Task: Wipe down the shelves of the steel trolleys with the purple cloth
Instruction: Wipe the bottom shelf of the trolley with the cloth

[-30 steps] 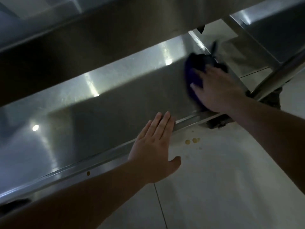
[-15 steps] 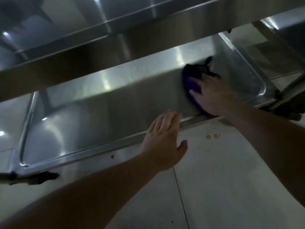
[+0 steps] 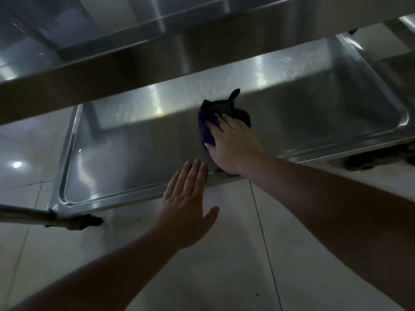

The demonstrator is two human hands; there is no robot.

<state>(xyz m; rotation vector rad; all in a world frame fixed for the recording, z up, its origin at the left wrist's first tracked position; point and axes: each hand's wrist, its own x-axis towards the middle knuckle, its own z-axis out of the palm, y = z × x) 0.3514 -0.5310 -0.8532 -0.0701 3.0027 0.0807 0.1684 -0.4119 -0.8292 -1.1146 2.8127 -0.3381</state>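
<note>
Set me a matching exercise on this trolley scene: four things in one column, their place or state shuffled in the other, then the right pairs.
Things:
1. purple cloth
2. left hand
3. right hand
4. caster wheel

Places or states:
A. fingers straight, tips at the front rim of the lower shelf
B. below the shelf's near left corner, on the tiled floor
C. bunched on the shelf, under a palm
D. pressing down on the cloth

Pairs: 1-C, 2-A, 3-D, 4-B
</note>
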